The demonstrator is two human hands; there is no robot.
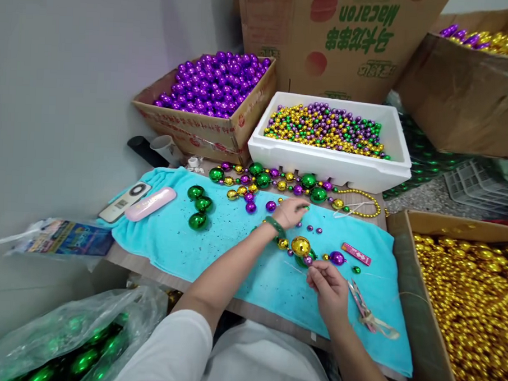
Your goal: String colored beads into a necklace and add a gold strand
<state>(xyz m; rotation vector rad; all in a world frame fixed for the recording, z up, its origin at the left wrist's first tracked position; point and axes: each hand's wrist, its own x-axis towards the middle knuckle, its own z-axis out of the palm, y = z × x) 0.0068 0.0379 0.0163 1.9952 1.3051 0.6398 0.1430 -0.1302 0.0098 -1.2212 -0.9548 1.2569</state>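
My left hand [290, 213] reaches over the turquoise towel [218, 239], fingers closed around a small green bead near several loose purple beads [313, 229]; a green bangle sits on that wrist. My right hand [329, 289] is nearer me, fingers pinched on the end of a partly strung bead strand [301, 247] with a big gold ball, small gold beads and a purple ball. A finished string of green, purple and gold balls [279, 183] lies along the towel's far edge.
A white foam box [335, 163] of mixed small beads stands behind the towel, a carton of purple balls [212, 87] at back left, a carton of gold beads [472, 295] at right. Three green balls [198, 206], a remote, a pink case, a red lighter [355, 254] and scissors [361, 302] lie on the towel.
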